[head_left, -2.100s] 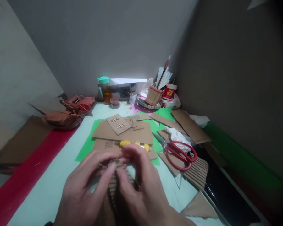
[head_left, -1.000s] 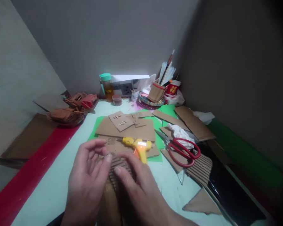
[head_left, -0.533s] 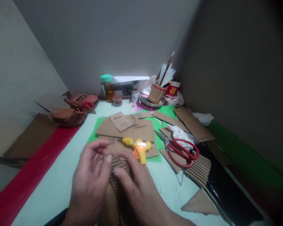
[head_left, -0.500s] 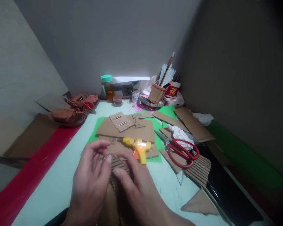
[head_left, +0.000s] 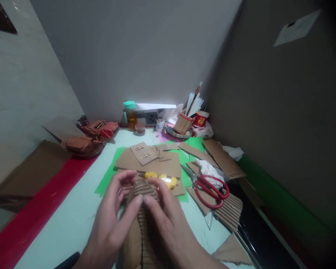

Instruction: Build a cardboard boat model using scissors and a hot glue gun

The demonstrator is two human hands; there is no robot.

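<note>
Between my hands is a long cardboard model (head_left: 147, 243) with a rounded, tapering far end and ribbed corrugated strips joined along a seam. My left hand (head_left: 112, 215) curves round its left side, thumb pressing on the ribbed top and fingers bent near the tip. From the right, my right hand (head_left: 170, 220) grips the same end, its thumb beside the left thumb. Just beyond the tip lies a yellow hot glue gun (head_left: 168, 181), partly hidden by my right hand. The model's near end runs out of view.
Red-handled scissors (head_left: 212, 192) lie at right on cardboard scraps (head_left: 229, 209), beside crumpled white tissue (head_left: 208, 172). Flat cardboard (head_left: 170, 166) rests on green sheets (head_left: 109, 175). Behind stand a teal-lidded bottle (head_left: 131, 117) and a stick holder (head_left: 183, 123). Reddish cardboard models (head_left: 82, 144) sit at left.
The model's tapered end has come up into fuller view. My left thumb has moved down onto its ribbed top, close to the right thumb. The camera view has tilted upward slightly.
</note>
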